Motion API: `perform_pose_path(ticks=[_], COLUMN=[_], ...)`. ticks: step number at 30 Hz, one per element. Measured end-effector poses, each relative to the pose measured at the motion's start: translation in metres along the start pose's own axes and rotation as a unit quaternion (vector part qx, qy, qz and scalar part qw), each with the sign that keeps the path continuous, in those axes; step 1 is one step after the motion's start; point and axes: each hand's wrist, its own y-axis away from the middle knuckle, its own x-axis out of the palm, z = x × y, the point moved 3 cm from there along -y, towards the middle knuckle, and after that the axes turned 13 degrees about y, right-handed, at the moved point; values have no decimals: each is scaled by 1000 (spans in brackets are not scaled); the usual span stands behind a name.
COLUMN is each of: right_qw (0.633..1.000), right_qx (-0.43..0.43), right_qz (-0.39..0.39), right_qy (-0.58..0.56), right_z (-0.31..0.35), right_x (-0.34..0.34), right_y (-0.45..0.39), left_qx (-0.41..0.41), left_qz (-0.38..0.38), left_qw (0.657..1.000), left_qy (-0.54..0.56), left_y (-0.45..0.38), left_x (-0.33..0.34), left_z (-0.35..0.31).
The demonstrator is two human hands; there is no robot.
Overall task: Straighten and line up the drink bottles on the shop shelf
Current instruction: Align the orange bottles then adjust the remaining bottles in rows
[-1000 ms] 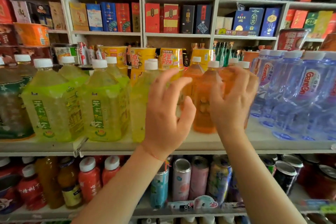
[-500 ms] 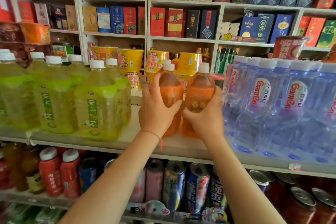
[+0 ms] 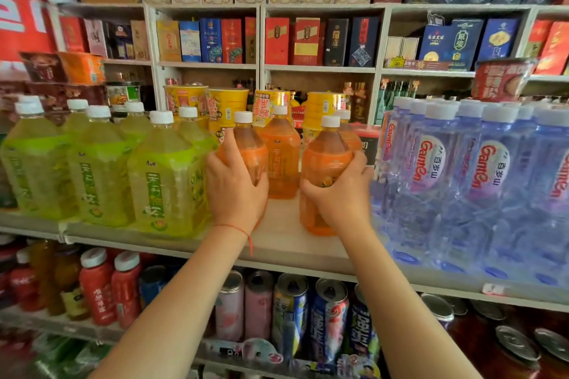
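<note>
On the white shelf point(image 3: 286, 243), between green tea bottles and water bottles, stand several orange drink bottles with white caps. My left hand point(image 3: 235, 191) grips the left front orange bottle point(image 3: 249, 148) around its body. My right hand point(image 3: 338, 197) grips the right front orange bottle point(image 3: 326, 160) from its right side. Both bottles stand upright near the shelf's front, with a gap between them. A third orange bottle point(image 3: 281, 157) stands behind in that gap, and a fourth point(image 3: 349, 132) peeks out behind the right one.
Large green tea bottles point(image 3: 166, 175) fill the shelf to the left, touching my left hand's bottle. Clear water bottles point(image 3: 462, 188) crowd the right. Yellow noodle cups point(image 3: 226, 108) sit behind. Cans point(image 3: 326, 317) and red bottles point(image 3: 98, 286) line the shelf below.
My hands have pulled the two front orange bottles apart, left one leftward and right one rightward, opening a gap that shows a bottle behind. The view has moved closer.
</note>
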Motion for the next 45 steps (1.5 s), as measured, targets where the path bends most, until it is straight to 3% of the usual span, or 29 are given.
perform_pose_path(ticks=[3,5,7,11,14,17,19,21,23,25,37,45], right_qw=[999,998,994,971,950,943,962,992,999,996,987,989], right_qx=[1,7,12,-13,-48,-56,-37,-4,35,88,160,134], right_qz=[30,52,91,207,273,308,258,123,23,-12,16,42], right_qy=[-31,-40,-66,-123,-142,-111,-79,-37,-10,-19,10,-47], right_z=[2,5,5,3,6,5,-1,-5,-5,-3,-9,-8], right_x=[2,3,4,5,4,-5,-8,-9,-8,-4,13,11], right_y=[1,1,-2,-10,-10,-10,-20,-35,-45,-53,-76,-63], left_qx=[17,107,181,169,127,92,81,78,81,86,92,91], left_qz=[-9,-27,-29,27,95,97,100,100,93,89,86,105], left_qw=[1000,993,983,961,959,968,975,980,980,979,982,984], left_qy=[-1,-29,32,216,234,211,179,154,153,160,141,115], left_y=[0,6,12,18,16,6,-1,-4,-4,-3,-2,-3], left_x=[1,2,4,4,15,24,27,29,30,30,29,29], left_z=[5,-4,-12,-32,-46,-53,-56,-55,-52,-50,-49,-49])
